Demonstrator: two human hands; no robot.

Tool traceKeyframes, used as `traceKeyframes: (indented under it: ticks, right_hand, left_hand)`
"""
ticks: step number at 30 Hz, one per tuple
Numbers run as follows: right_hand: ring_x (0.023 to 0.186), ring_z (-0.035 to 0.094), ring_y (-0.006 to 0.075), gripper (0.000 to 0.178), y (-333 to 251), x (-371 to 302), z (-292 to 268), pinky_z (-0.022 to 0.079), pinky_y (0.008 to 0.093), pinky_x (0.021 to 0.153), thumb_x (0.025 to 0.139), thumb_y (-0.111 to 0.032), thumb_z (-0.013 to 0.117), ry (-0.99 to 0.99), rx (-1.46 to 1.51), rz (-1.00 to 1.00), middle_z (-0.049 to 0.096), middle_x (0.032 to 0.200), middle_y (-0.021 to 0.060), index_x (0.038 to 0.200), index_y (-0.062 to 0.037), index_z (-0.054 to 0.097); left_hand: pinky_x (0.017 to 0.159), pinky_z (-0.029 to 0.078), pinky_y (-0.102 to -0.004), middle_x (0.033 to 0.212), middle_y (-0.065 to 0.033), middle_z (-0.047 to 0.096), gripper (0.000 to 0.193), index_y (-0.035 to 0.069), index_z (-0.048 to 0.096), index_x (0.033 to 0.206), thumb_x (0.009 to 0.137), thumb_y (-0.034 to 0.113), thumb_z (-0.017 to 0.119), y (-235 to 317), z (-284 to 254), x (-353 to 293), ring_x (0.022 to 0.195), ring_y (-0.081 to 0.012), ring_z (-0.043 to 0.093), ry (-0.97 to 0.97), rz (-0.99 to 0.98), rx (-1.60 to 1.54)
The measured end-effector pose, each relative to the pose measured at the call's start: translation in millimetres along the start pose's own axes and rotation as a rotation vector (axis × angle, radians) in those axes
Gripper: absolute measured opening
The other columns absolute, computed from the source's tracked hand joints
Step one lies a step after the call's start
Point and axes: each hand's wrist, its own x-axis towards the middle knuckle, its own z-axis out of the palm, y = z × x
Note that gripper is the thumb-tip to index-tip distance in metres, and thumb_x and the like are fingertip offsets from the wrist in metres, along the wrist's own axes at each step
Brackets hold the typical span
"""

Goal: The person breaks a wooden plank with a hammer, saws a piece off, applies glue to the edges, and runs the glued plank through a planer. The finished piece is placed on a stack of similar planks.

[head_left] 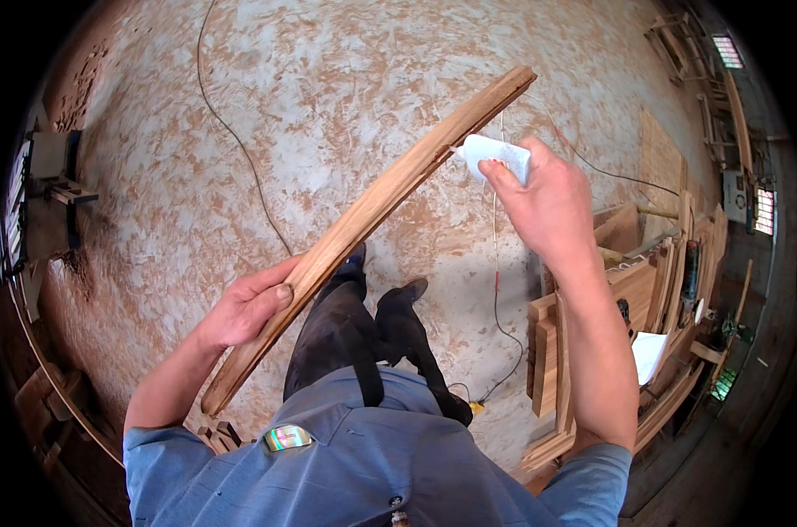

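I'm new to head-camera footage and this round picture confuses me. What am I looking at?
There's no machine here, just a person's two bare hands. The single picture comes from a wide fisheye camera on their head, looking down, so straight edges bend near the rim. The left hand grips a long wooden strip, slanting up to the right. The right hand holds a white bottle, its nozzle at the strip's edge; whether they touch is hard to tell. Below is a stained floor with a dark cord across it, and wooden boards are stacked at the right.
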Motion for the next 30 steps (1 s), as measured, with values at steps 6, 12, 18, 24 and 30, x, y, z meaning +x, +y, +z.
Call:
traceKeyframes:
  ticks: [6, 12, 18, 24, 30]
  right_hand:
    - [0.056, 0.06, 0.0298, 0.033, -6.9, -7.3, 2.7, 0.045, 0.0372, 0.053, 0.079, -0.031, 0.071, -0.003, -0.016, -0.031, 0.059, 0.061, 0.0164, 0.085, -0.0009, 0.06]
    - [0.059, 0.061, 0.0298, 0.033, -9.9, -9.4, 6.9, 0.046, 0.0384, 0.055, 0.08, -0.031, 0.07, -0.001, 0.063, 0.0, 0.062, 0.064, 0.0161, 0.085, -0.0008, 0.06]
    - [0.062, 0.061, 0.0284, 0.033, -9.3, -8.7, 5.5, 0.047, 0.0384, 0.056, 0.08, -0.033, 0.07, -0.03, 0.145, 0.075, 0.063, 0.066, 0.016, 0.084, -0.0008, 0.06]
    - [0.053, 0.056, 0.0178, 0.028, -17.8, -17.6, 9.3, 0.044, 0.0327, 0.052, 0.08, -0.024, 0.071, -0.017, 0.157, 0.009, 0.06, 0.06, 0.0109, 0.078, -0.0001, 0.057]
    - [0.053, 0.059, 0.0262, 0.028, -25.1, -22.6, 13.8, 0.044, 0.0352, 0.051, 0.078, -0.023, 0.073, -0.015, 0.158, -0.058, 0.059, 0.06, 0.015, 0.078, -0.0005, 0.056]
  left_hand:
    - [0.102, 0.034, -0.029, 0.13, -0.0091, 0.053, 0.045, 0.0, 0.041, 0.138, 0.097, 0.017, 0.045, 5.4, -1.0, 0.1, 0.12, -0.015, 0.046, 0.004, -0.023, 0.005]
    - [0.101, 0.036, -0.0293, 0.128, -0.0086, 0.055, 0.045, 0.001, 0.042, 0.137, 0.096, 0.019, 0.047, 5.3, -3.8, -3.3, 0.118, -0.0151, 0.048, 0.027, -0.021, 0.008]
    - [0.1, 0.037, -0.029, 0.127, -0.008, 0.056, 0.045, 0.003, 0.044, 0.137, 0.097, 0.022, 0.047, 5.9, -3.6, -0.2, 0.117, -0.0145, 0.049, 0.047, -0.051, -0.003]
    - [0.098, 0.039, -0.0289, 0.124, -0.008, 0.058, 0.044, 0.004, 0.044, 0.137, 0.097, 0.023, 0.046, 6.0, -4.1, 2.5, 0.113, -0.0141, 0.051, 0.046, 0.004, 0.025]
    - [0.098, 0.038, -0.0291, 0.123, -0.0089, 0.059, 0.044, 0.003, 0.044, 0.137, 0.097, 0.022, 0.045, 5.0, -2.2, 3.7, 0.114, -0.0149, 0.052, 0.067, 0.006, 0.028]
